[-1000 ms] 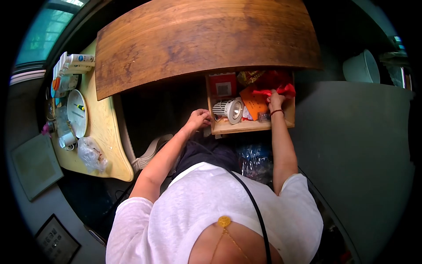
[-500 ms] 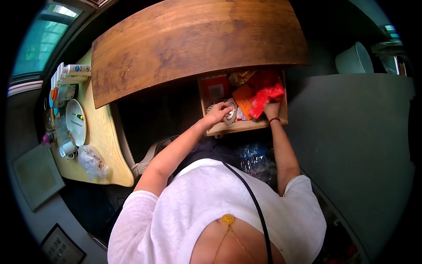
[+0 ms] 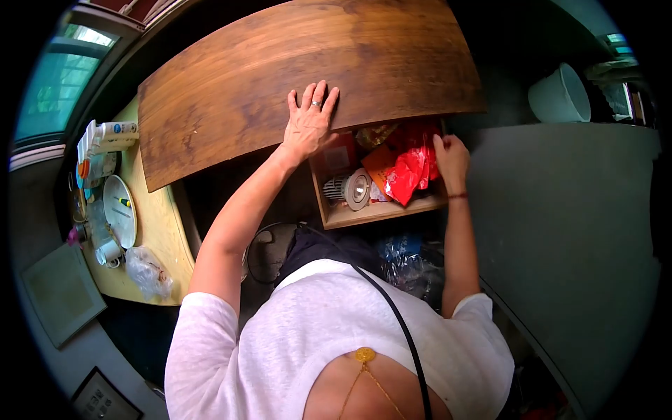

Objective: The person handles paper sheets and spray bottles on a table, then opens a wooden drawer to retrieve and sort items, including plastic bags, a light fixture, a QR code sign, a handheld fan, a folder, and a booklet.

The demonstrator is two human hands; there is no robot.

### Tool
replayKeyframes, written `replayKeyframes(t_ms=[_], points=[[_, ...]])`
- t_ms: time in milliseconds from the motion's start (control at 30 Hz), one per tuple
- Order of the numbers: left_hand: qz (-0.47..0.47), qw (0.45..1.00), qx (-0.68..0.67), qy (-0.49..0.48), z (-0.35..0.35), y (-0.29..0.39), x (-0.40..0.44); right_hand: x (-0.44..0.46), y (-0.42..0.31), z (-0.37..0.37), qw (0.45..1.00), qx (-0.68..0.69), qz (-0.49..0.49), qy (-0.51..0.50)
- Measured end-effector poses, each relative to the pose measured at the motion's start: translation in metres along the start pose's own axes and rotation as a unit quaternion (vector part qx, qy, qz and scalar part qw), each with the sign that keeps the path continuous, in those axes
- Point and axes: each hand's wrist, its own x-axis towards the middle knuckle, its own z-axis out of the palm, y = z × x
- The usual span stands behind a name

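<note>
My left hand (image 3: pixel 310 124) lies with spread fingers on the front edge of the brown wooden desktop (image 3: pixel 280 63). Below it an open drawer (image 3: pixel 381 212) holds a white round lamp (image 3: pixel 358 190) with a finned body, an orange packet (image 3: pixel 379 163), a red box (image 3: pixel 338 155) and a crumpled red plastic bag (image 3: pixel 411 168). At the drawer's right side is my right hand (image 3: pixel 451 157), its fingers curled beside the red bag. Whether those fingers pinch anything is too small to tell.
On the left, a pale side table (image 3: pixel 164 231) bears bottles, a white plate (image 3: pixel 120 210) and a clear plastic bag (image 3: pixel 147 271). A pale bucket (image 3: pixel 560 96) stands at the upper right, behind a dark grey surface (image 3: pixel 560 231). A black cable crosses my shirt.
My left hand has moved from the drawer's left side, over the lamp, up onto the desktop. My right hand has shifted to the drawer's right edge, and the red bag lies nearer the drawer's front.
</note>
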Motion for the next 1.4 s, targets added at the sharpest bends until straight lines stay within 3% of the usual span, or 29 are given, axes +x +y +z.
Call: replayKeyframes(t_ms=[133,200,267,333,400,467,500,567,600,667,700,733,767,867,933,1000,1033,1067,1100,1167,1200,1333,1400], points=[[-0.005,1.000,0.004,-0.009,-0.001,0.006,0.007,0.050,0.088,0.155,0.994,-0.104,0.003,0.036],[-0.008,1.000,0.007,-0.013,0.001,0.005,0.007,0.050,0.059,0.153,0.985,-0.073,0.148,-0.055],[-0.005,1.000,0.009,-0.013,0.001,0.005,0.008,0.061,0.048,0.161,0.978,-0.083,0.181,-0.056],[-0.003,1.000,0.018,-0.019,0.001,0.006,0.009,0.070,0.057,0.168,0.965,0.047,0.218,-0.138],[-0.005,1.000,0.018,-0.020,0.002,0.006,0.009,0.070,0.064,0.182,0.980,0.001,0.174,-0.096],[-0.006,1.000,0.020,-0.021,0.001,0.006,0.010,0.067,0.062,0.173,0.991,-0.092,0.002,-0.094],[-0.007,0.999,0.023,-0.020,0.002,0.006,0.009,0.072,0.069,0.176,0.991,-0.095,0.005,-0.095],[-0.008,1.000,0.027,-0.013,0.008,0.006,0.009,0.086,0.091,0.197,0.970,-0.112,-0.130,-0.175],[-0.008,0.999,0.033,-0.003,0.009,0.005,0.009,0.067,0.101,0.212,0.925,0.039,-0.020,-0.378],[-0.002,0.999,0.036,-0.007,0.008,0.008,0.007,-0.036,0.056,0.205,0.923,0.046,0.132,-0.358],[-0.002,0.999,0.041,0.004,0.011,0.007,0.006,-0.080,0.032,0.195,0.893,0.247,0.213,-0.311],[-0.006,0.999,0.048,0.020,0.014,0.005,0.007,-0.125,0.009,0.185,0.819,0.436,0.280,-0.247],[-0.002,0.997,0.077,0.027,0.016,0.004,0.007,-0.145,0.031,0.217,0.756,0.503,0.363,-0.211],[-0.001,0.999,0.028,0.014,0.008,0.007,0.003,-0.136,0.019,0.172,0.825,0.459,0.319,-0.085],[0.010,0.999,0.022,0.031,0.005,0.014,-0.002,-0.112,0.030,0.157,0.843,0.459,0.282,0.004],[0.018,0.993,-0.037,0.114,0.006,0.028,-0.015,-0.099,0.012,0.122,0.813,0.531,0.231,0.063],[0.078,0.987,-0.073,0.123,0.003,0.039,-0.030,-0.094,0.004,0.114,0.789,0.585,0.169,0.076],[0.137,0.975,-0.133,0.111,0.007,0.051,-0.049,-0.096,-0.006,0.107,0.790,0.584,0.168,0.080],[0.177,0.965,-0.178,0.080,0.010,0.063,-0.065,-0.098,-0.017,0.102,0.786,0.597,0.151,0.051],[0.093,0.967,-0.237,0.020,0.025,0.087,-0.090,-0.103,-0.034,0.099,0.763,0.629,0.149,-0.023],[0.031,0.963,-0.266,0.014,0.035,0.092,-0.098,-0.106,-0.045,0.096,0.707,0.686,0.160,-0.063],[-0.064,0.911,-0.408,-0.010,0.066,0.082,-0.101,-0.103,-0.051,0.099,0.692,0.685,0.137,-0.180],[-0.122,0.887,-0.422,-0.141,0.073,0.071,-0.101,-0.090,-0.041,0.100,0.694,0.669,0.119,-0.238]])
